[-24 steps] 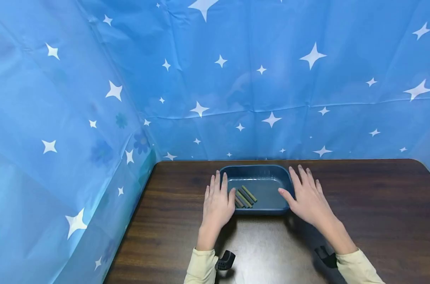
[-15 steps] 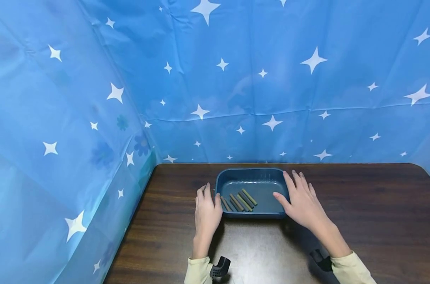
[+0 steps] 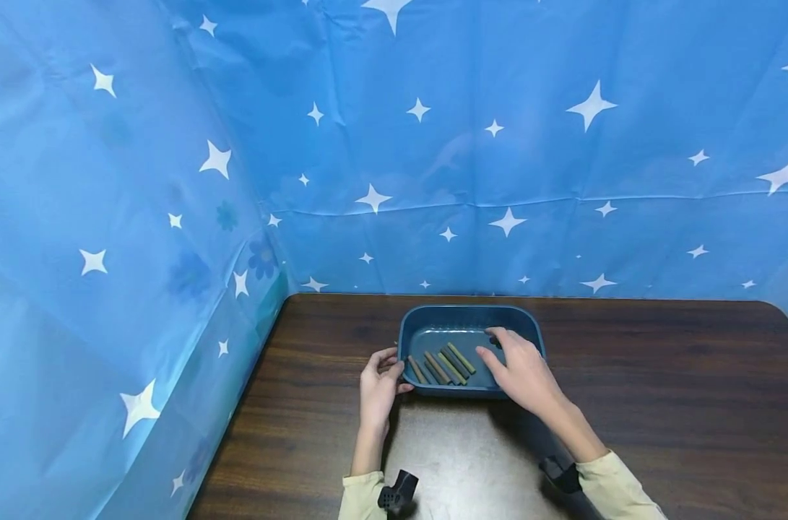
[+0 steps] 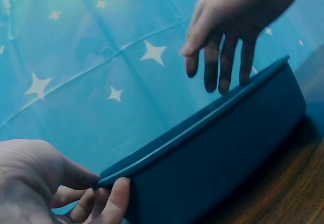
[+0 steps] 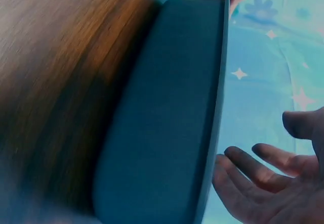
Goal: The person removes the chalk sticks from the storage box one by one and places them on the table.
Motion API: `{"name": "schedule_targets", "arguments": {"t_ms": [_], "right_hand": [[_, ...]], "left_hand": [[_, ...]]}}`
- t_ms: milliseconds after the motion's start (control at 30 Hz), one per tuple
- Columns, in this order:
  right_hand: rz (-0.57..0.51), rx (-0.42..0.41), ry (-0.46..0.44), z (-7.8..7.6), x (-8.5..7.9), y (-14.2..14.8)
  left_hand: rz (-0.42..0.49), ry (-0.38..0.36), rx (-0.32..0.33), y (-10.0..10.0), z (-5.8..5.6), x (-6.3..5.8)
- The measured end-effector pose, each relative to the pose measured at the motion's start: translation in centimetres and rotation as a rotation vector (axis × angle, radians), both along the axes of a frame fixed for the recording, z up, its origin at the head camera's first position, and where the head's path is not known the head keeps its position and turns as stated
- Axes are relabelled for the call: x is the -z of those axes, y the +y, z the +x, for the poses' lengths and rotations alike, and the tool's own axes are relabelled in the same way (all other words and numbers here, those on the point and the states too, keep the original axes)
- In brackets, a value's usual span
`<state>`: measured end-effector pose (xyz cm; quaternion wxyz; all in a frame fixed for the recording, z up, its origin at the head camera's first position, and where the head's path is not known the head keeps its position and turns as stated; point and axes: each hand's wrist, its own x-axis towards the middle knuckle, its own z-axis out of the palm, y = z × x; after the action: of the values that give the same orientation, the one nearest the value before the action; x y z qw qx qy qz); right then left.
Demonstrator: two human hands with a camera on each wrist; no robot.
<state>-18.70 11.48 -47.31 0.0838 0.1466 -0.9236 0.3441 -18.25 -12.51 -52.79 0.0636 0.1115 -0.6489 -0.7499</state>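
left hand now pinches the deep-blue rectangular plastic-looking tray at eight o'clock, likely steadying it; right hand, moved inward at four, fingers apart, grips nothing; slim olive-brown sticks lie inside toward eight.

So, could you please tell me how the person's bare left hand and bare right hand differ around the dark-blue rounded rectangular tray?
The left hand pinches the rim of the tray at its left end; the right hand holds nothing, above the tray's right half. The left hand's fingers are curled, the right hand's loosely extended. Both come out of cream fabric sleeves.
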Motion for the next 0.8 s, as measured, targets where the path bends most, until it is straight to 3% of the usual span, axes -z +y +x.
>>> {"name": "schedule_targets", "arguments": {"t_ms": [167, 333, 667, 800], "right_hand": [[-0.153, 0.002, -0.066, -1.2, 0.7, -0.8], [-0.212, 0.01, -0.141, -2.0, 1.4, -1.7], [-0.115, 0.01, -0.315, -4.0, 2.5, -3.8], [-0.05, 0.014, -0.341, -4.8, 3.0, -4.8]], "left_hand": [[0.105, -0.036, 0.067, -0.7, 0.0, -0.2], [0.154, -0.05, 0.101, -0.9, 0.0, 0.0], [0.213, -0.058, 0.102, -0.7, 0.0, 0.3], [0.215, -0.057, 0.101, -0.7, 0.0, 0.3]]}}
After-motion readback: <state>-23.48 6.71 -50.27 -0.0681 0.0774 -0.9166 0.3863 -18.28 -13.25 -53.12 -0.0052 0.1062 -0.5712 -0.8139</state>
